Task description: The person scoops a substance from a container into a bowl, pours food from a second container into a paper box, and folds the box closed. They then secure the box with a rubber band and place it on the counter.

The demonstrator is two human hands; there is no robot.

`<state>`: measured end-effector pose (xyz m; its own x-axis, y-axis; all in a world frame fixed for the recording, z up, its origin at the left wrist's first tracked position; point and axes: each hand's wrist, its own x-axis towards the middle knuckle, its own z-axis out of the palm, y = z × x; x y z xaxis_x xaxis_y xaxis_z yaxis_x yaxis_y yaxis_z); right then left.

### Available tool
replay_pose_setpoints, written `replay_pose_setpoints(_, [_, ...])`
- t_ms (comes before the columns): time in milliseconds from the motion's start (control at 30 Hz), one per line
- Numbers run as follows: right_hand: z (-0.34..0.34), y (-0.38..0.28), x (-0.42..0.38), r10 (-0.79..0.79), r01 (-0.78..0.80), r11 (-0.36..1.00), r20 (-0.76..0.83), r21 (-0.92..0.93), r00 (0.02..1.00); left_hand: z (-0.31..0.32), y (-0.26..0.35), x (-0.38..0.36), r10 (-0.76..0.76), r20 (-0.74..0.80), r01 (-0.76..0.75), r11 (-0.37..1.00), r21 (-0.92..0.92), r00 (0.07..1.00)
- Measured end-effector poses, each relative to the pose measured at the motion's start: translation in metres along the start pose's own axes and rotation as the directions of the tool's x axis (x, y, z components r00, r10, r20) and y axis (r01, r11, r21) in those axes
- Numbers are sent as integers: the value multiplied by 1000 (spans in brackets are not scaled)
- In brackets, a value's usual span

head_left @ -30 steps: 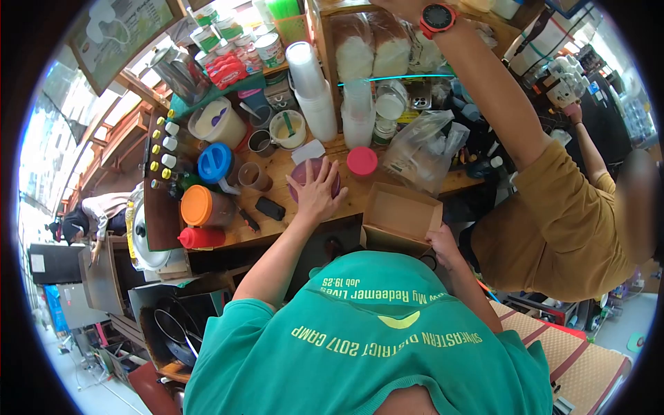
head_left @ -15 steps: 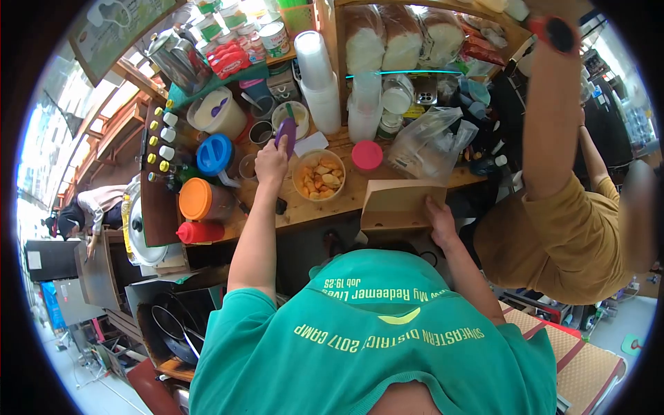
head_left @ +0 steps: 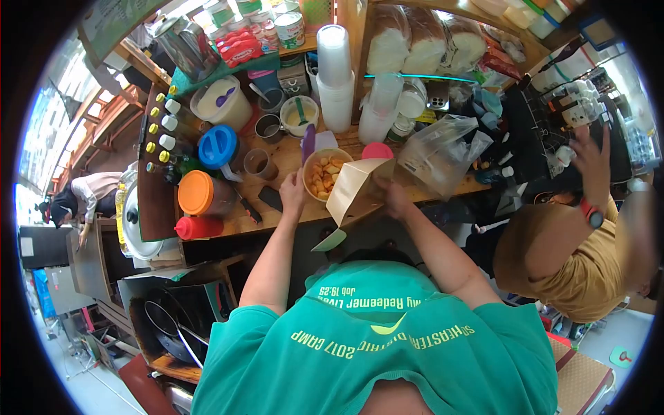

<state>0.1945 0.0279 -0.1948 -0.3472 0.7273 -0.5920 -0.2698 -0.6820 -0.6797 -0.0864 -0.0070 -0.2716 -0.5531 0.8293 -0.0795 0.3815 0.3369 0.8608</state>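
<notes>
Two-handed handling at the wooden worktop (head_left: 285, 158).
Left hand (head_left: 293, 194), grip indeterminable, is below an edge-on purple lid (head_left: 308, 143); a round, pale plastic bowl (head_left: 335, 153) of orange-yellow chunks (head_left: 324, 174) adjoins, on the worktop; a tilted, brown cardboard box (head_left: 356, 187) overlaps its right side, held by the right hand (head_left: 396, 198).

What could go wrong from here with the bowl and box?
1. The tilted box in the right hand overlaps the bowl in view; its edge might bump the rim.
2. The bowl is uncovered near the front of the counter, so a knock could spill the food.
3. The purple lid stands tilted up by the left hand; it might slip.
</notes>
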Motion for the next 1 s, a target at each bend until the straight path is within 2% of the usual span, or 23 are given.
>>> replay_pose_setpoints(33, [3, 1, 1, 33, -32, 999, -2, 24, 999, 3, 7, -5, -30, -14, 28, 993, -114, 999])
replay_pose_setpoints(67, [4, 1, 0, 33, -33, 999, 1, 17, 999, 2, 13, -9, -119, -17, 117, 990, -84, 993])
replay_pose_setpoints(100, [4, 2, -1, 32, -32, 999, -21, -11, 999, 4, 13, -12, -123, -22, 120, 989, -88, 992])
replay_pose_setpoints(167, [5, 2, -3, 33, -34, 998, -39, -48, 999, 7, 15, -16, -285, 6, 285, 956, -72, 959])
replay_pose_setpoints(200, [3, 3, -3, 25, -25, 999, -15, -30, 1000, 10, 15, -21, -289, 0, 288, 954, -77, 957])
replay_pose_setpoints(267, [-2, 2, -5, 18, -17, 1000, 13, -17, 1000, 17, 16, -31, -193, 156, 240, 893, -382, 969])
replay_pose_setpoints(300, [-6, 1, -6, 30, -31, 999, -16, -23, 999, 20, 13, -33, -193, 152, 238, 891, -385, 969])
replay_pose_setpoints(367, [-11, 0, -6, 38, -40, 999, -47, -32, 998, 29, 7, -34, -103, 254, 224, 831, -510, 962])
replay_pose_setpoints(433, [-18, 4, -3, 36, -36, 999, 9, 30, 999, 25, 16, -35, -53, 276, 195, 834, -517, 960])
replay_pose_setpoints(500, [-18, 3, -5, 33, -34, 999, -29, -32, 999, 15, 28, -33, -5, 298, 167, 836, -523, 955])
replay_pose_setpoints(567, [-23, 1, -6, 28, -34, 995, -66, -89, 997, -3, 40, -27, -102, 404, 259, 899, -354, 909])
replay_pose_setpoints(633, [-39, 4, -1, 99, -111, 990, 131, 85, 986, -2, 20, -22, -63, 361, 217, 889, -404, 930])
replay_pose_setpoints(667, [-50, 5, 0, 94, -105, 990, 124, 90, 988, 3, 6, -22, -20, 343, 248, 730, -637, 939])
replay_pose_setpoints(700, [-58, 0, -4, 76, -87, 992, 119, 90, 990, 5, 7, -27, 14, 316, 265, 510, -818, 949])
replay_pose_setpoints(733, [-67, -4, -10, 60, -71, 993, 113, 91, 992, 3, 6, -34, -49, 325, 263, 705, -658, 944])
replay_pose_setpoints(767, [-80, -9, -19, 59, -69, 993, 102, 95, 993, 6, 7, -36, -48, 336, 270, 705, -656, 941])
replay_pose_setpoints(833, [-76, -47, -62, 144, -125, 980, -123, 153, 982, 6, 1, -39, -35, 366, 343, 440, -830, 930])
replay_pose_setpoints(867, [-96, -51, -66, 143, -122, 980, -129, 156, 981, 10, -12, -34, 83, 364, 325, 300, -897, 928])
replay_pose_setpoints(900, [-121, -56, -70, 154, -138, 976, -85, 171, 984, 14, -10, -36, 87, 370, 330, 301, -895, 925])
replay_pose_setpoints(967, [-157, -64, -84, 162, -151, 971, -43, 188, 986, 17, -5, -46, -74, 263, 254, 595, -762, 962])
replay_pose_setpoints(1000, [-167, -69, -92, 126, -115, 979, -55, 170, 990, 17, -1, -48, -83, 314, 318, 431, -844, 946])
